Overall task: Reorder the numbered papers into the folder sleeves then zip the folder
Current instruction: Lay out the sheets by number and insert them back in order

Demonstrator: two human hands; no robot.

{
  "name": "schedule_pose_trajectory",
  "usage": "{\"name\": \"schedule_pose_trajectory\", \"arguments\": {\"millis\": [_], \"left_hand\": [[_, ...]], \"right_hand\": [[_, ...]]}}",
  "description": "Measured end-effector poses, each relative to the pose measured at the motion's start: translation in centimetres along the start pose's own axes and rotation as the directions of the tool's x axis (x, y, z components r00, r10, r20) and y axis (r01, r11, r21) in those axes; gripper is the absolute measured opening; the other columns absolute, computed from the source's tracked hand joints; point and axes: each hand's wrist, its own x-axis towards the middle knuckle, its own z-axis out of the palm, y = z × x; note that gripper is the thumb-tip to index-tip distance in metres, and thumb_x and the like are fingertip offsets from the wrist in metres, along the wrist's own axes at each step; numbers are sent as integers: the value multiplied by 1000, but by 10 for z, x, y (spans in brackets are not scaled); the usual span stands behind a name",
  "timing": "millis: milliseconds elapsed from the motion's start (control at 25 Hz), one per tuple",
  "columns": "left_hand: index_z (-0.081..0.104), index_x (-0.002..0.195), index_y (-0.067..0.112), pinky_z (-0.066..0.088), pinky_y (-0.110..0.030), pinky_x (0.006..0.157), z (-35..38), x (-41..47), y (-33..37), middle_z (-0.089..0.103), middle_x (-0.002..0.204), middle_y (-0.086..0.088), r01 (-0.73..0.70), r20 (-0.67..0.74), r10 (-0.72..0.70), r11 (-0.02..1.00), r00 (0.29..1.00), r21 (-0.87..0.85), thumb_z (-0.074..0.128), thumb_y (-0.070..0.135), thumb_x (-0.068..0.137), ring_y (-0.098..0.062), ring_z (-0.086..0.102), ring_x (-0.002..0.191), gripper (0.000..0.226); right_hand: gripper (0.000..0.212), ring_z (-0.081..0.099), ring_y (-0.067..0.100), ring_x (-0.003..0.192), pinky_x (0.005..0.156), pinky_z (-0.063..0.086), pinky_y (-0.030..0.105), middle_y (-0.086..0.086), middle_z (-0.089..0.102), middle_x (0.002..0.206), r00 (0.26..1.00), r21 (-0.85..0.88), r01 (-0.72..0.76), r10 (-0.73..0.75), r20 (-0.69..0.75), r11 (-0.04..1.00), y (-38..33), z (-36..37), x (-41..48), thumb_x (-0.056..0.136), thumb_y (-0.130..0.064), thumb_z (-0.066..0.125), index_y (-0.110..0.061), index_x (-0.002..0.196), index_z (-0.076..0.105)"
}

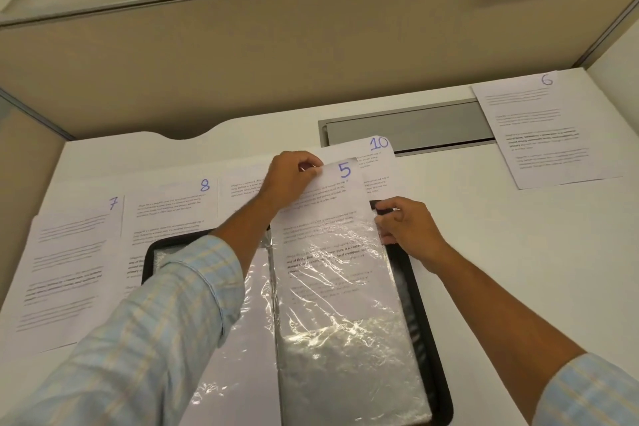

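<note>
While our left hand (294, 178) pinches paper 5 (330, 195), half in the sleeve (349, 353), our right hand (406, 226) grips its edge; paper 7 (69, 252), paper 8 (169, 214), paper 10 (375, 154), paper 6 (546, 130) lie around the folder (428, 297).

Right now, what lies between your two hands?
In the head view, paper 5, partly slid into the clear sleeve, spans the gap between the left hand and the right hand.

The small print on every sheet is too blurred to read, the left hand (290, 180) and paper 5 (332, 197) hide most of paper 10 (378, 152) and the number of the middle sheet (242, 192) beside paper 8 (173, 207), and the folder (430, 322) runs off the bottom edge.
</note>
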Motion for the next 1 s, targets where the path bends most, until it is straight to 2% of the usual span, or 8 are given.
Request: {"name": "schedule_pose_trajectory", "arguments": {"millis": [160, 320, 400, 480, 640, 760, 880, 1000], "left_hand": [[82, 102, 20, 58, -30, 84, 3, -17, 6, 77, 97, 7, -7, 115, 9, 1000, 993, -19, 76, 20, 95, -9, 70, 91, 9], [82, 97, 22, 56, -27, 82, 8, -39, 5, 78, 92, 8, 23, 218, -12, 999, 976, -48, 77, 18, 93, -12, 72, 89, 8], [81, 95, 26, 55, -31, 78, 8, -47, 4, 76, 85, 7, 9, 277, 2, 999, 961, -38, 72, 17, 94, -16, 69, 78, 13], [79, 94, 28, 49, -29, 70, 7, -54, 5, 69, 72, 9, -2, 361, 13, 1000, 933, -30, 66, 18, 97, -10, 58, 66, 17], [79, 91, 27, 57, -34, 82, 6, -65, 5, 75, 82, 11, -25, 490, 40, 999, 871, -36, 79, 34, 91, -5, 67, 78, 8], [80, 91, 23, 60, -41, 90, 11, -70, 7, 78, 93, 9, -61, 517, 42, 998, 855, 21, 79, 27, 92, -13, 73, 91, 5], [81, 103, 24, 59, -36, 96, 16, -72, 7, 78, 104, 10, -14, 499, 6, 1000, 867, 13, 72, 23, 97, -7, 72, 99, 11], [76, 115, 23, 56, -39, 101, 22, -84, 9, 76, 109, 8, 21, 357, 8, 997, 934, -77, 72, 17, 97, -6, 70, 100, 19]], "right_hand": [[20, 77, 33, 80, 72, 66, 45, 12, 78, 87, 998, -14, 21, -22, -66, 1000, 0, 4, -1, 94, -2, 68, -10, 112, 72], [13, 78, 28, 78, 74, 66, 48, 1, 80, 91, 994, -81, 70, -77, -80, 994, -1, 3, -1, 95, -10, 69, -19, 105, 72], [13, 78, 25, 81, 73, 66, 49, 1, 80, 93, 992, -82, 87, -94, -87, 993, -5, 5, -3, 95, -10, 70, -18, 105, 71], [13, 78, 24, 83, 71, 66, 50, 1, 79, 94, 988, -97, 103, -113, -102, 990, -8, 7, -5, 95, -8, 69, -18, 104, 71], [18, 77, 23, 83, 73, 66, 49, -2, 78, 97, 981, -128, 122, -139, -138, 984, -10, 12, -5, 95, -9, 67, -24, 103, 72], [17, 77, 22, 82, 72, 66, 48, -3, 78, 95, 982, -97, 108, -121, -148, 989, -13, 15, -9, 96, -9, 69, -23, 106, 70], [21, 78, 18, 84, 74, 66, 46, -1, 77, 100, 987, -51, 79, -86, -137, 996, -15, 16, -15, 97, -11, 70, -20, 116, 66], [22, 72, 17, 76, 76, 65, 49, 5, 74, 95, 995, 28, -27, 30, -90, 999, -14, 15, -30, 100, -19, 67, -20, 122, 63]]}}
